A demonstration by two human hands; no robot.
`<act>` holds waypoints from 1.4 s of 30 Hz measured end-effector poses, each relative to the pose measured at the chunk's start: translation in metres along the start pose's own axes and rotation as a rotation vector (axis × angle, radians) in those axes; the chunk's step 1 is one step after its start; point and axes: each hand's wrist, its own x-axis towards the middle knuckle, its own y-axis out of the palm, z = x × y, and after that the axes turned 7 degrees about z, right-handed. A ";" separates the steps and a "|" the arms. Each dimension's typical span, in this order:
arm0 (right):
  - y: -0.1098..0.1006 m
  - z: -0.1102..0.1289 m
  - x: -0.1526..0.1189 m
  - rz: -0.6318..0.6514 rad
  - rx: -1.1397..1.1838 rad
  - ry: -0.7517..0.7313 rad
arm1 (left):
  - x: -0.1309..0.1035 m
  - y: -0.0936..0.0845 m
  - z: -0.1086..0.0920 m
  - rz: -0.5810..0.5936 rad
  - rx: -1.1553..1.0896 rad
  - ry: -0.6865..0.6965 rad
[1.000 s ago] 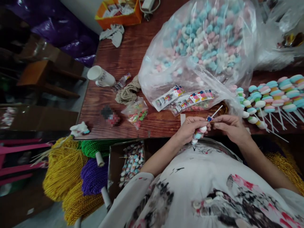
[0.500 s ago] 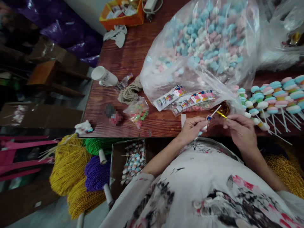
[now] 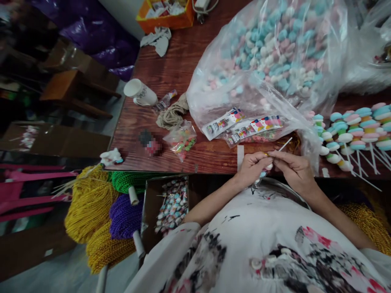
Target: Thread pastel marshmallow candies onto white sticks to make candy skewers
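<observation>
At the table's front edge, my left hand [image 3: 251, 167] is closed around a wrapped marshmallow lollipop [image 3: 262, 174], its white stick [image 3: 286, 144] pointing up to the right. Touching it from the other side, my right hand [image 3: 295, 169] pinches at the base of the stick. A bit of gold twist tie [image 3: 266, 154] shows between the two hands; its ends are hidden by fingers. Just behind, more gold ties [image 3: 293, 142] lie partly covered. Printed wrappers [image 3: 222, 123] rest by the big clear bag of marshmallows [image 3: 275, 53].
Marshmallow skewers [image 3: 356, 126] are piled at the right. To the left stand a white mug [image 3: 140, 92], a small bag of gummy candy [image 3: 181, 140] and a cloth [image 3: 172, 115]. Below the edge are a box of wrapped lollipops [image 3: 172, 203] and bundles of yellow cord [image 3: 88, 203].
My right hand has moved left with the gold twist tie, from apart to touching my left hand at the lollipop's stick. The whole view has shifted slightly.
</observation>
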 end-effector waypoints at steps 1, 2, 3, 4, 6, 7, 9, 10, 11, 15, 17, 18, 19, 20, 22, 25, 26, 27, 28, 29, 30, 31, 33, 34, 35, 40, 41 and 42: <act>0.000 0.000 0.000 0.004 0.003 -0.004 | 0.000 -0.001 0.000 0.003 0.009 0.007; 0.001 0.000 0.000 0.009 0.003 -0.008 | 0.000 -0.002 0.000 0.009 0.024 0.016; 0.002 0.001 -0.001 0.008 0.003 -0.014 | 0.001 -0.004 -0.001 0.013 0.041 0.030; 0.003 0.001 -0.002 -0.005 0.001 -0.025 | 0.001 -0.005 -0.001 0.018 0.058 0.048; 0.006 0.002 -0.006 -0.080 -0.005 -0.059 | 0.002 -0.006 -0.004 0.013 0.094 0.096; 0.008 0.002 -0.009 -0.141 -0.006 -0.074 | 0.003 -0.006 -0.005 0.008 0.114 0.122; 0.012 0.002 -0.015 -0.270 0.016 -0.062 | 0.005 -0.006 -0.007 0.005 0.167 0.182; 0.013 0.002 -0.017 -0.297 0.050 -0.024 | 0.006 -0.005 -0.007 0.008 0.203 0.216; 0.013 0.002 -0.018 -0.293 0.107 0.033 | 0.007 -0.004 -0.008 0.016 0.246 0.254; 0.002 -0.003 -0.012 -0.104 0.512 0.269 | 0.012 -0.001 -0.015 0.082 0.458 0.461; -0.007 -0.005 -0.006 -0.012 0.678 0.322 | 0.014 -0.001 -0.022 0.136 0.556 0.545; -0.011 -0.006 -0.003 0.026 0.726 0.340 | 0.016 -0.001 -0.027 0.168 0.602 0.568; -0.015 -0.006 0.001 0.058 0.756 0.357 | 0.018 -0.001 -0.032 0.200 0.646 0.579; -0.018 -0.006 0.004 0.084 0.776 0.370 | 0.019 -0.002 -0.037 0.228 0.683 0.584; -0.024 -0.006 0.010 0.138 0.789 0.379 | 0.023 -0.002 -0.047 0.277 0.715 0.552; -0.035 0.001 0.015 0.256 0.620 0.255 | 0.025 -0.003 -0.055 0.389 0.523 0.263; -0.039 0.005 0.015 0.290 0.479 0.152 | 0.025 -0.004 -0.055 0.428 0.397 0.105; -0.042 0.011 0.015 0.314 0.305 0.011 | 0.024 -0.005 -0.054 0.460 0.260 -0.058; -0.046 0.017 0.013 0.325 0.114 -0.160 | 0.023 -0.007 -0.051 0.489 0.131 -0.205; -0.049 0.024 0.011 0.322 -0.071 -0.351 | 0.021 -0.008 -0.048 0.523 0.026 -0.328; -0.051 0.030 0.009 0.309 -0.229 -0.544 | 0.019 -0.010 -0.044 0.565 -0.050 -0.421; -0.052 0.036 0.006 0.293 -0.356 -0.718 | 0.018 -0.012 -0.040 0.621 -0.096 -0.490; -0.055 0.046 0.001 0.285 -0.521 -0.968 | 0.016 -0.014 -0.035 0.754 -0.117 -0.578; -0.056 0.049 -0.001 0.296 -0.565 -1.046 | 0.016 -0.014 -0.034 0.812 -0.110 -0.603; -0.057 0.051 -0.001 0.321 -0.592 -1.095 | 0.016 -0.014 -0.034 0.858 -0.104 -0.615; -0.058 0.052 0.004 0.584 -0.610 -1.097 | 0.020 -0.012 -0.038 1.046 -0.051 -0.611; -0.056 0.051 0.006 0.602 -0.585 -1.090 | 0.021 -0.013 -0.039 1.073 -0.033 -0.608; -0.053 0.050 0.007 0.592 -0.557 -1.083 | 0.022 -0.013 -0.039 1.091 -0.014 -0.602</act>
